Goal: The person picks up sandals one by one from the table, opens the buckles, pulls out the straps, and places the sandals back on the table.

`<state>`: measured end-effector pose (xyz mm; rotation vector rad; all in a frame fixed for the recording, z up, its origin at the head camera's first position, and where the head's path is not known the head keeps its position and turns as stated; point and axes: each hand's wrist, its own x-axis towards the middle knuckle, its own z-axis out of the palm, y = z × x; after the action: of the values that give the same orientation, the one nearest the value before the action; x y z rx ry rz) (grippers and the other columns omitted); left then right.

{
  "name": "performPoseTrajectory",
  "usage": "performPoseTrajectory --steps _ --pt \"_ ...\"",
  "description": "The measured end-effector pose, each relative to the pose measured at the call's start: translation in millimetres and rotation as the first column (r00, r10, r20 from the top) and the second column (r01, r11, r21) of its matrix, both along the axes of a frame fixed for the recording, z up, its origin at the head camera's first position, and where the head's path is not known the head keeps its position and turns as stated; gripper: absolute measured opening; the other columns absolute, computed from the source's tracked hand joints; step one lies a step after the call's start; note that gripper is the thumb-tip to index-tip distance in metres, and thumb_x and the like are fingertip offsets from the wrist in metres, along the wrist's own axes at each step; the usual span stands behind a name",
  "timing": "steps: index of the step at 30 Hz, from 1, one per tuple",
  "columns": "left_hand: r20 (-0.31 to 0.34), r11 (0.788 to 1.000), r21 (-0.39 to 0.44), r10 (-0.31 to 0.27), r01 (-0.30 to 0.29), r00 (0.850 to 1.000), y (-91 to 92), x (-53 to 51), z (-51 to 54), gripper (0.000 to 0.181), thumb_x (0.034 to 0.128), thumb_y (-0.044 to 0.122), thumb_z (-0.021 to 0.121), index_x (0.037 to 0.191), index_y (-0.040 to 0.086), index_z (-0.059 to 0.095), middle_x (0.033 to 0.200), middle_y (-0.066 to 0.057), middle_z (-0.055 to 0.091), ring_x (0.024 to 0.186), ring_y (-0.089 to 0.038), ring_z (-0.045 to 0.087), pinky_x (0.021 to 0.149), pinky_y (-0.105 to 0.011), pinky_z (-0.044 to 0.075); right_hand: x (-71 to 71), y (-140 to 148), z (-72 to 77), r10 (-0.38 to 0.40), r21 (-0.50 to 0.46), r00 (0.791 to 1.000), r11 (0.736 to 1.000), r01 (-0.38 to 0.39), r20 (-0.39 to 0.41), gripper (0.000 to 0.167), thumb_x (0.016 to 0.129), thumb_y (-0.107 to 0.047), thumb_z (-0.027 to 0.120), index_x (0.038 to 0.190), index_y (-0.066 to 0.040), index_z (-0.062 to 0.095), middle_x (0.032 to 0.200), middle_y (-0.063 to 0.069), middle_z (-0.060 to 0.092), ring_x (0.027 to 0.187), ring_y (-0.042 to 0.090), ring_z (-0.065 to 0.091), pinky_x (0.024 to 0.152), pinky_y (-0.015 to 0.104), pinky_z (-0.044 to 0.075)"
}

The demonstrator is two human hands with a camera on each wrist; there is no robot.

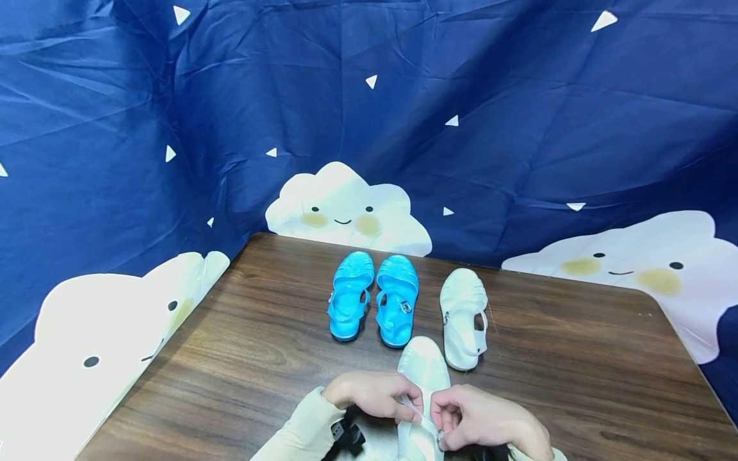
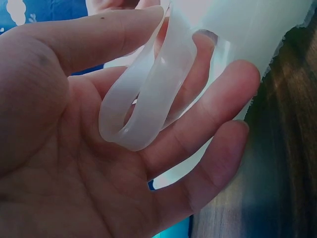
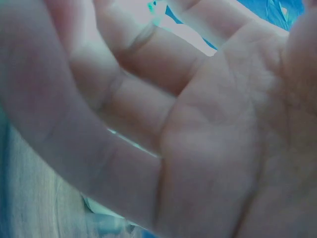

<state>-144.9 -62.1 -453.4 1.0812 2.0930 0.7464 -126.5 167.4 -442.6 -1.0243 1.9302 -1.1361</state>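
Note:
A white jelly sandal lies at the near edge of the table, toe pointing away, between both hands. My left hand pinches its translucent strap between thumb and fingers; the strap loops back across the palm in the left wrist view. From the other side, my right hand has its fingers curled at the sandal's side, pinching a small buckle there. In the right wrist view the curled fingers hide what the fingertips hold.
A second white sandal stands farther back to the right. Left of it is a pair of blue sandals, one beside the other. All are on a brown wooden table, with a blue cloud-print cloth behind it.

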Motion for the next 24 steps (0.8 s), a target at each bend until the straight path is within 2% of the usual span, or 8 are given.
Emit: performPoseTrajectory --steps 24 --pt "0.017 1.000 0.000 -0.022 0.022 1.000 -2.9 -1.6 2.0 0.014 0.0985 0.022 0.055 0.093 0.012 0.063 0.069 0.005 0.062 0.062 0.007 0.050 0.070 -0.009 0.045 4.1 -1.6 -1.2 -0.039 0.048 0.999 0.998 0.040 -0.021 0.024 0.069 -0.012 0.076 0.082 -0.011 0.057 0.063 -0.017 0.051 0.059 -0.008 0.048 0.053 0.012 0.038"
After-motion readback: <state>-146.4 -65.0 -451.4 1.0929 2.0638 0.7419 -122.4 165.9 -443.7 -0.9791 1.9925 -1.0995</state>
